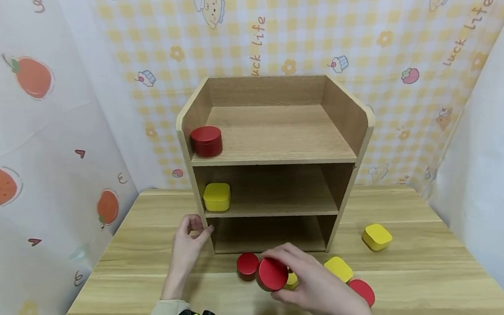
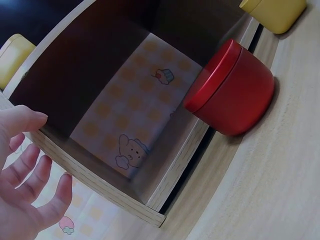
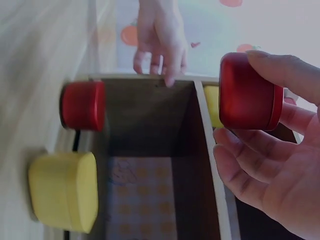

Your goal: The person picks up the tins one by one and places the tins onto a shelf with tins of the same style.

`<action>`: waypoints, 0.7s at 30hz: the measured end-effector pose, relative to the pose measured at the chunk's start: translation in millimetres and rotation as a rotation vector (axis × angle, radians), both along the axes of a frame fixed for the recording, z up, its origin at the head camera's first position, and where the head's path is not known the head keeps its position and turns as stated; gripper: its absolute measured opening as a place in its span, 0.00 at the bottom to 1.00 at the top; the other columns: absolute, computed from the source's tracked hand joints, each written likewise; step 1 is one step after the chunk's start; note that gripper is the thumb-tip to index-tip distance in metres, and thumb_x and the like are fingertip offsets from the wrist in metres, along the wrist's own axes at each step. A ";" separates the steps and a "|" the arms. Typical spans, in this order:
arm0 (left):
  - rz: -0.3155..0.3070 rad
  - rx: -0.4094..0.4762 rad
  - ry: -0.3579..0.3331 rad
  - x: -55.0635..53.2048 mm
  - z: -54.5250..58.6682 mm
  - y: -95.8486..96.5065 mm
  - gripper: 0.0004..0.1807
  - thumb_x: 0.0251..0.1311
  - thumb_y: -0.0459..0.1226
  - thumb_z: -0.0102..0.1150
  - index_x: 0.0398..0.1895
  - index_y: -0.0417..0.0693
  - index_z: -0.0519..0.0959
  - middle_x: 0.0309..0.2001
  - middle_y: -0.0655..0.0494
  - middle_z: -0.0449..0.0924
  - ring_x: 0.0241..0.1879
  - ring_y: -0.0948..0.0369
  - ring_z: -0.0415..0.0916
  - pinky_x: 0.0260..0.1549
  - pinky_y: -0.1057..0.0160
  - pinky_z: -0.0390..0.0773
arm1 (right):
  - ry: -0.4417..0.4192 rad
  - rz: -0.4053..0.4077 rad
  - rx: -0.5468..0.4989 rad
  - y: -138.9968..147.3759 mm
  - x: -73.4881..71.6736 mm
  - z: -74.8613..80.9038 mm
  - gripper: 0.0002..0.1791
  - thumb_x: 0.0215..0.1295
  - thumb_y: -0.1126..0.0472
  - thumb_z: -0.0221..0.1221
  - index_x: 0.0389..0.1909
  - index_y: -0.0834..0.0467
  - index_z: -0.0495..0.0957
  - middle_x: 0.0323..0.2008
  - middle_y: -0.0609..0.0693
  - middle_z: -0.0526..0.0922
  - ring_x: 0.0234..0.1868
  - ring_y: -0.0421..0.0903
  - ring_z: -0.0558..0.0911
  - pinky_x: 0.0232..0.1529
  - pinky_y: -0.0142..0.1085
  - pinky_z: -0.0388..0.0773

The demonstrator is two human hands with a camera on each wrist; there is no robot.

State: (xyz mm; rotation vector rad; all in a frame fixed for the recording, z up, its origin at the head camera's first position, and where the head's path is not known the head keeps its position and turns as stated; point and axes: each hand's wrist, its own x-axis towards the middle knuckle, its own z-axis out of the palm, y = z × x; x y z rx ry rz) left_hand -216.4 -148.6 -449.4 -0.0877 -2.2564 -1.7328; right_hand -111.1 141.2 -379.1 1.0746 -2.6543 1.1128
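Observation:
My right hand (image 1: pixel 311 282) grips a round red tin (image 1: pixel 273 274) between thumb and fingers, held up in front of the shelf; the right wrist view shows the held red tin (image 3: pixel 250 92) from its side. My left hand (image 1: pixel 188 245) is at the left side panel of the wooden shelf (image 1: pixel 274 162), thumb and fingertips at its front edge. Another red tin (image 1: pixel 248 265) stands on the table before the bottom compartment. On the top level, at the left, sits a red tin (image 1: pixel 206 141). A yellow square tin (image 1: pixel 217 197) stands at the left of the middle compartment.
To the right on the table lie a yellow tin (image 1: pixel 377 237), another yellow tin (image 1: pixel 339 269) and a red tin (image 1: pixel 362 292) beside my right forearm. A further yellow tin (image 1: pixel 291 281) is partly hidden behind my right hand. Patterned cloth (image 1: pixel 244 41) hangs behind the shelf.

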 end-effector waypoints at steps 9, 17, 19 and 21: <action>-0.007 -0.007 -0.024 18.0 31.0 10.3 0.13 0.59 0.27 0.64 0.42 0.37 0.69 0.38 0.45 0.71 0.41 0.58 0.69 0.34 0.72 0.74 | 0.196 0.035 -0.034 18.9 -14.6 20.0 0.34 0.53 0.62 0.72 0.62 0.51 0.71 0.53 0.41 0.75 0.46 0.37 0.76 0.43 0.31 0.77; -0.020 -0.005 -0.015 20.9 34.9 10.4 0.14 0.59 0.28 0.65 0.42 0.36 0.69 0.38 0.46 0.71 0.41 0.58 0.70 0.34 0.72 0.74 | 0.159 0.091 -0.054 28.1 -32.1 52.3 0.36 0.53 0.61 0.73 0.63 0.49 0.71 0.52 0.40 0.75 0.47 0.38 0.76 0.46 0.34 0.77; -0.015 0.004 -0.025 20.8 34.4 10.3 0.14 0.59 0.27 0.64 0.42 0.36 0.69 0.38 0.46 0.71 0.42 0.57 0.70 0.34 0.72 0.74 | 0.150 0.097 -0.044 27.9 -35.4 61.6 0.36 0.53 0.60 0.73 0.63 0.47 0.70 0.52 0.40 0.75 0.48 0.39 0.76 0.46 0.35 0.77; -0.017 0.004 -0.025 20.7 34.1 10.3 0.13 0.59 0.26 0.64 0.42 0.36 0.70 0.38 0.46 0.71 0.42 0.57 0.70 0.34 0.72 0.74 | 0.149 0.108 -0.037 27.4 -39.5 71.4 0.35 0.54 0.59 0.73 0.63 0.47 0.70 0.52 0.40 0.76 0.48 0.40 0.75 0.47 0.36 0.76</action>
